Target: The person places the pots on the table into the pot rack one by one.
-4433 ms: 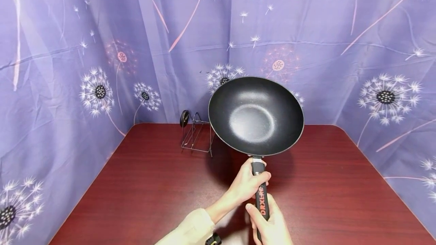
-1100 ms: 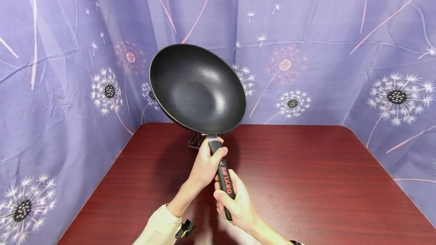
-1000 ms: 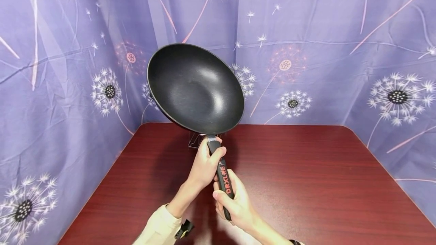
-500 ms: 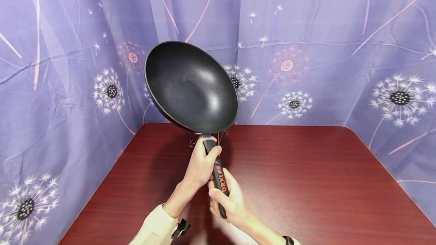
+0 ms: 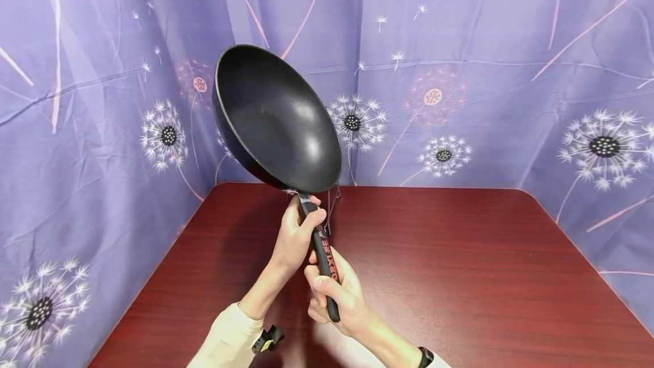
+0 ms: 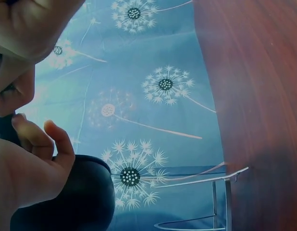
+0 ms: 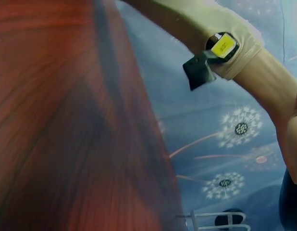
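Both hands are holding the black wok (image 5: 276, 121) up above the red table (image 5: 460, 266). The left hand (image 5: 296, 237) is gripping the handle (image 5: 323, 254) up high, the right hand (image 5: 334, 300) lower down. They are tipping it sideways. Next, I think, it needs lining up with the wire rack (image 5: 333, 203) behind.

The wok (image 5: 276, 121) is matte black inside, its handle (image 5: 324, 257) black with red lettering. The counter (image 5: 460, 254) is dark reddish-brown wood grain. The far backdrop (image 5: 485, 72) is purple with white and pink dandelion heads. The left sleeve (image 5: 227, 339) is cream.
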### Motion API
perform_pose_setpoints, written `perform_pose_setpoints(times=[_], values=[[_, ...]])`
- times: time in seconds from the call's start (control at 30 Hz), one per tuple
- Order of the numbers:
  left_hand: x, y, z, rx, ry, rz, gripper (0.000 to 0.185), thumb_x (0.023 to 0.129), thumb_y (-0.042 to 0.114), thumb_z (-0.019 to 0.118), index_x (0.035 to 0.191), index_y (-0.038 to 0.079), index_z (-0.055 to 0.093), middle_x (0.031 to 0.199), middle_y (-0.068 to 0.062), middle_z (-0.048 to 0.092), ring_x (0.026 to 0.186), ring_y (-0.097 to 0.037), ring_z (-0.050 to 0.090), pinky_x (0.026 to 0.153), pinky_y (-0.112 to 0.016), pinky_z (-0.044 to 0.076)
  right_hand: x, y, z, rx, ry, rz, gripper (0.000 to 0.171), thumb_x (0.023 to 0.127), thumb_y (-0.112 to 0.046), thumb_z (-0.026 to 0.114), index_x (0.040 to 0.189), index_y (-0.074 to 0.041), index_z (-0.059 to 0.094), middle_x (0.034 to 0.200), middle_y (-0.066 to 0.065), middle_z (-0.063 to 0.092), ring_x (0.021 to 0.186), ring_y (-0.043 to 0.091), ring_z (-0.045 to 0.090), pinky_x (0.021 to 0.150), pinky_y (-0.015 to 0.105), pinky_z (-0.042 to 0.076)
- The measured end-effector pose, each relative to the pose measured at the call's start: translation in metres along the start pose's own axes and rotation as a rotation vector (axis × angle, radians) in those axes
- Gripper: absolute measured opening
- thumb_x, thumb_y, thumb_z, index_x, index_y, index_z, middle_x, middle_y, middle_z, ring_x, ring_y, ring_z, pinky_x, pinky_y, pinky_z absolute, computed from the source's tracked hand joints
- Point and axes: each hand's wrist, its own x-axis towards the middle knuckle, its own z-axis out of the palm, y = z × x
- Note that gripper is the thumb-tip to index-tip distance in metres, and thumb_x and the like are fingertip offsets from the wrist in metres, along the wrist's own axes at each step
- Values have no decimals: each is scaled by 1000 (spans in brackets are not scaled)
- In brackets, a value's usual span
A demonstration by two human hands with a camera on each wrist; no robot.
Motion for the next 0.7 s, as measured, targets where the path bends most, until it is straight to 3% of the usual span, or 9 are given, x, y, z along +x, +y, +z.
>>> perform_pose_setpoints(times=[0.23,0.5,0.7], values=[[2,-2,-4,-50,7,-29,30,87,6,61,114,1,49,92,-1,52,83,-10,53,76,-20,43,4,3,1,54,-6,16,35,94,7,28,122,-13,38,67,-2,35,36,11,19,34,26,14],[0,-3,-8,-87,18,-66,34,89,11,67,114,1,47,82,-1,55,71,-11,60,68,-21,50,6,9,1,145,-45,19,31,98,2,30,122,-13,39,67,-2,33,34,9,20,33,24,14],[3,-4,-10,-57,10,-101,34,89,15,70,113,3,49,79,-1,57,67,-11,62,65,-22,53,7,11,0,159,-33,17,31,97,2,29,121,-14,39,66,-2,32,33,8,19,34,23,13]])
